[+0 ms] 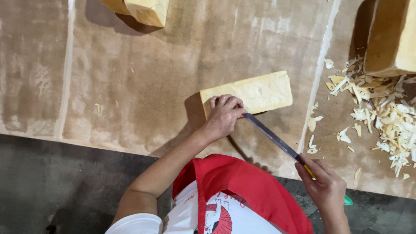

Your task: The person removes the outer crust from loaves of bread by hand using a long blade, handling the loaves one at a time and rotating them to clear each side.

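A pale yellow foam-like block (260,92) lies flat on the brown table (143,86). My left hand (223,115) presses down on the block's near left corner, fingers curled over its edge. My right hand (324,184) grips the yellow and green handle of a long thin blade (273,138). The blade runs diagonally from my right hand up to the block's near edge, beside my left hand's fingers.
A heap of pale shavings (385,117) lies at the right. A taller block (390,39) stands at the top right, another block (143,11) at the top edge. The table's front edge runs above a dark floor (65,186).
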